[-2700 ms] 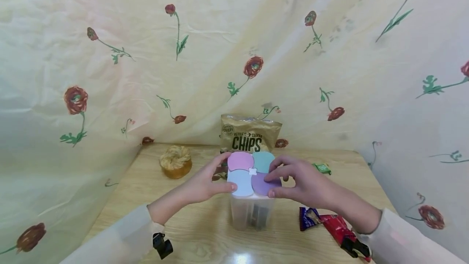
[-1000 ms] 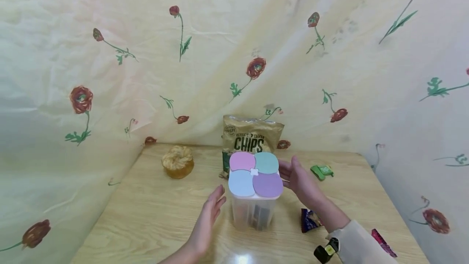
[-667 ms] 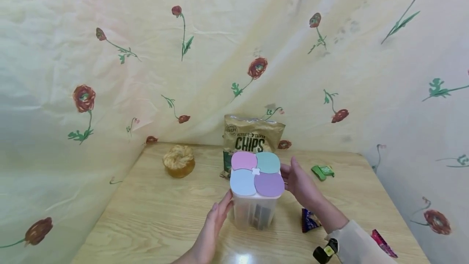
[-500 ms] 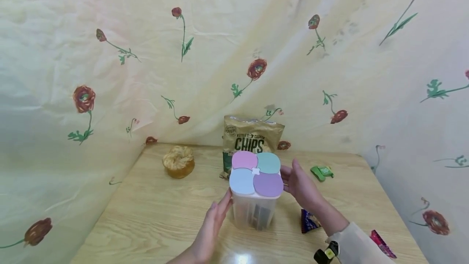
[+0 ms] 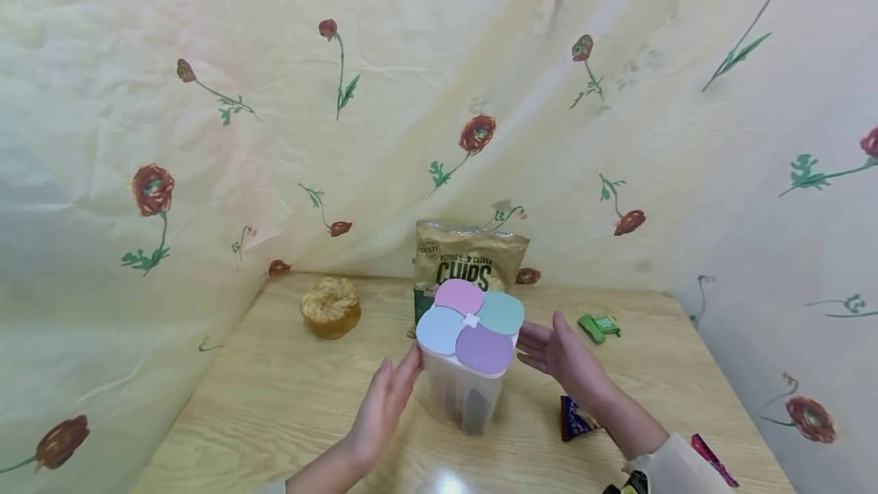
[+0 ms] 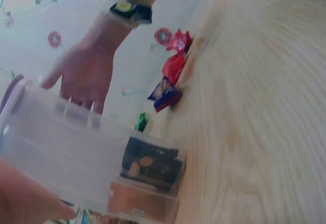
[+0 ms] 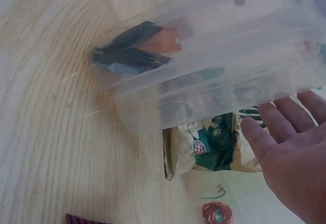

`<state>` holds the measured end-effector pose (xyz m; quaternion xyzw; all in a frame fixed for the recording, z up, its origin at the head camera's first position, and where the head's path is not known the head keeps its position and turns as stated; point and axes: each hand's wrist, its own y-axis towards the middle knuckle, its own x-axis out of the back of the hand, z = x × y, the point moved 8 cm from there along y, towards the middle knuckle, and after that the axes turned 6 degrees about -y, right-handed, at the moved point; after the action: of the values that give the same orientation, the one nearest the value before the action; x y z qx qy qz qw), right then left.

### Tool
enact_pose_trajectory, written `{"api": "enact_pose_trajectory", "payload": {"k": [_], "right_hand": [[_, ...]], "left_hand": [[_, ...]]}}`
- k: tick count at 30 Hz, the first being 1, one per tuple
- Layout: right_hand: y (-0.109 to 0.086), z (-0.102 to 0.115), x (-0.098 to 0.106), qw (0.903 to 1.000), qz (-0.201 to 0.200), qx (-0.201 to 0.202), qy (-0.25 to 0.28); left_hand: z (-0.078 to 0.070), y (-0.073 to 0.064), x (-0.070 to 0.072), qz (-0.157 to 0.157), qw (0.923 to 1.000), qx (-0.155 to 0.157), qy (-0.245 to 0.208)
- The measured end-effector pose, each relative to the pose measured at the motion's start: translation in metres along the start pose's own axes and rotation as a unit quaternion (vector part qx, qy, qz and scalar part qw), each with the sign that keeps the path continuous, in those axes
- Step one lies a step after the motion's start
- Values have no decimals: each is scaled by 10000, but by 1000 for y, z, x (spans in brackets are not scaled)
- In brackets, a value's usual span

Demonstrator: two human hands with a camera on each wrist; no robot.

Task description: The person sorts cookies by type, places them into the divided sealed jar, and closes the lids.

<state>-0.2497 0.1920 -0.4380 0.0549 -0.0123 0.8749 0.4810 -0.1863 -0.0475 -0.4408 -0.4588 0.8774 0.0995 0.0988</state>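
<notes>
A tall clear plastic container [image 5: 461, 399] stands on the table, its lid [image 5: 470, 320] made of pink, teal, blue and purple petals round a small white centre. It is turned at an angle. My left hand [image 5: 379, 406] lies along the container's left side, fingers extended and fingertips at the rim. On the other side, my right hand [image 5: 575, 360] has its fingers straight against the wall, thumb pointing up. Through the clear wall show a dark packet [image 6: 150, 164] and an orange-brown packet [image 6: 135, 201] at the bottom.
Behind the container stands a gold chips bag [image 5: 473, 246]. A round bread [image 5: 331, 307] sits at the back left. To the right lie a green packet [image 5: 599, 328], a dark blue wrapped snack [image 5: 576, 418] and a red packet [image 5: 713, 460], partly hidden by the sleeve.
My hands have gone from the lid's top down to the container's sides. In the last half second the container has turned clockwise, its lid shifting slightly left, with the left hand following.
</notes>
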Motion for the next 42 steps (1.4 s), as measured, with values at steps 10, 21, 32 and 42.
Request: {"api": "enact_pose_trajectory", "payload": {"k": [10, 21, 32, 42], "right_hand": [[-21, 5, -5, 9998, 167, 88, 81], [-44, 8, -22, 9995, -18, 134, -268], [-60, 8, -41, 9981, -149, -453, -386], [-61, 11, -41, 9955, -504, -602, -532]], "left_hand": [[-4, 23, 23, 603, 9976, 322, -117], [-3, 44, 40, 817, 9941, 619, -353], [1, 67, 49, 907, 9902, 899, -567], [-4, 65, 53, 160, 9962, 631, -586]]}}
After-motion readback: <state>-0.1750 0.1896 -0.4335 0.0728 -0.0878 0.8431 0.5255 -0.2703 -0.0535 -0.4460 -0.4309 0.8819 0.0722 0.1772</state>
